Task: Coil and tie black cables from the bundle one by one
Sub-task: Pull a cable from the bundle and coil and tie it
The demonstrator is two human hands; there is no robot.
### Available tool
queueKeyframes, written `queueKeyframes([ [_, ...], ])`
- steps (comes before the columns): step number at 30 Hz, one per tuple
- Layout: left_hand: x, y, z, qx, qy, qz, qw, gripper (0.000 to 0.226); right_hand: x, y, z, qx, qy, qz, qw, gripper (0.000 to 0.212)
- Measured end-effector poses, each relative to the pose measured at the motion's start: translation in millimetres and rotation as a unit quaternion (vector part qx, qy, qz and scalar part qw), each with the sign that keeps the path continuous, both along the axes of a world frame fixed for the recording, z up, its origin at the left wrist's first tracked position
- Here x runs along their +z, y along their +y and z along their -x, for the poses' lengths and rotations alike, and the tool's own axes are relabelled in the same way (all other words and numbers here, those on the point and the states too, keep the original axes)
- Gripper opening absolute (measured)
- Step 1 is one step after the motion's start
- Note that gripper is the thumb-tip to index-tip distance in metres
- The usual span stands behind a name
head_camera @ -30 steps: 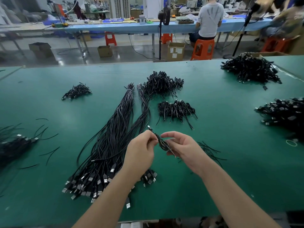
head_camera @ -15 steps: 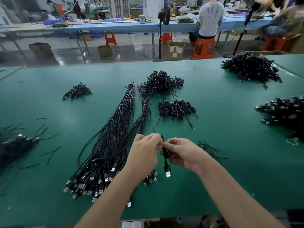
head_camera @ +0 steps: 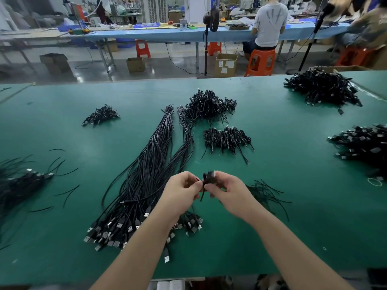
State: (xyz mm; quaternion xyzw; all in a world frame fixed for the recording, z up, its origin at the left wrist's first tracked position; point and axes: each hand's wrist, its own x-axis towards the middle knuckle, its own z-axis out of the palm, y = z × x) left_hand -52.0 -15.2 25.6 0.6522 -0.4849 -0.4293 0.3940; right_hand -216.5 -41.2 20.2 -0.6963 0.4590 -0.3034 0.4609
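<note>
Both hands meet above the green table point(head_camera: 272, 237). My right hand point(head_camera: 228, 190) grips a small coiled black cable point(head_camera: 208, 177) between thumb and fingers. My left hand point(head_camera: 182, 190) pinches a thin black tie end at the coil's left side; a short black tail hangs below between the hands. The long bundle of straight black cables point(head_camera: 150, 176) lies to the left, USB plugs fanned out toward me, partly under my left forearm. Finished coiled cables sit in two piles point(head_camera: 226, 139) point(head_camera: 209, 105) beyond my hands.
Loose black tie wires point(head_camera: 266, 191) lie just right of my right hand. More cable piles sit at far right point(head_camera: 362, 143), back right point(head_camera: 322, 86), far left point(head_camera: 18, 185) and back left point(head_camera: 100, 115). A rubber band point(head_camera: 374, 181) lies at right. A seated person point(head_camera: 270, 24) works behind.
The hanging USB plug has been drawn up into the coil. Both hands stayed in place, turning the coil and working the tie around it.
</note>
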Motion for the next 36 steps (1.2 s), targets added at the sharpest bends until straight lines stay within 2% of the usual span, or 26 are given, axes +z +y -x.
queueKeyframes([
  [3,-1,3,3,-0.045,-0.180,0.116,0.976,0.021,-2,-2,-1,-0.004,-0.071,-0.128,0.989,0.015],
  [4,-1,4,4,-0.067,-0.242,0.162,0.954,0.023,-2,-3,0,-0.007,-0.095,-0.179,0.979,0.017],
  [6,-3,5,6,-0.112,-0.366,0.257,0.888,0.023,-1,-6,1,-0.023,-0.129,-0.281,0.951,0.017],
  [7,-5,5,6,-0.132,-0.412,0.291,0.853,0.023,0,-7,1,-0.034,-0.143,-0.316,0.937,0.016],
  [8,-8,4,5,-0.136,-0.433,0.316,0.833,0.022,0,-8,2,-0.047,-0.153,-0.332,0.930,0.015],
  [9,-11,5,6,-0.126,-0.424,0.323,0.837,0.022,-1,-8,3,-0.057,-0.158,-0.327,0.930,0.015],
  [11,-13,6,7,-0.072,-0.328,0.281,0.899,0.022,0,-7,6,-0.054,-0.165,-0.276,0.945,0.013],
  [13,-13,2,8,-0.021,-0.200,0.178,0.963,0.021,0,-4,8,-0.016,-0.174,-0.198,0.965,0.012],
  [15,-12,-4,6,0.008,-0.052,0.060,0.997,0.016,1,-2,11,0.018,-0.144,-0.109,0.983,0.016],
  [16,-11,-5,4,0.011,0.035,0.007,0.999,0.016,2,-2,11,0.025,-0.115,-0.072,0.990,0.016],
  [18,-10,-6,0,0.008,0.189,-0.057,0.980,0.019,3,-3,12,0.023,-0.046,-0.010,0.999,0.016],
  [20,-11,-6,-2,-0.002,0.239,-0.066,0.969,0.020,2,-6,11,-0.001,-0.001,0.042,0.999,0.018],
  [24,-12,-5,2,-0.006,0.163,-0.029,0.986,0.014,1,-10,10,-0.035,-0.023,0.032,0.999,0.013],
  [28,-9,-3,7,-0.012,-0.040,0.053,0.998,0.014,3,-8,8,-0.033,-0.015,0.009,0.999,0.007],
  [29,-7,-1,8,-0.019,-0.093,0.092,0.991,0.016,3,-8,8,-0.043,-0.024,-0.021,0.999,0.010],
  [31,-3,3,11,-0.042,-0.186,0.186,0.964,0.018,4,-10,5,-0.062,-0.110,-0.162,0.979,0.014],
  [33,-2,5,14,-0.061,-0.244,0.250,0.935,0.016,7,-11,1,-0.061,-0.210,-0.318,0.923,0.012],
  [34,-2,6,14,-0.059,-0.253,0.265,0.929,0.014,7,-11,0,-0.057,-0.232,-0.346,0.907,0.011],
  [36,-3,6,14,-0.039,-0.234,0.267,0.934,0.014,6,-12,0,-0.058,-0.230,-0.324,0.916,0.011],
])
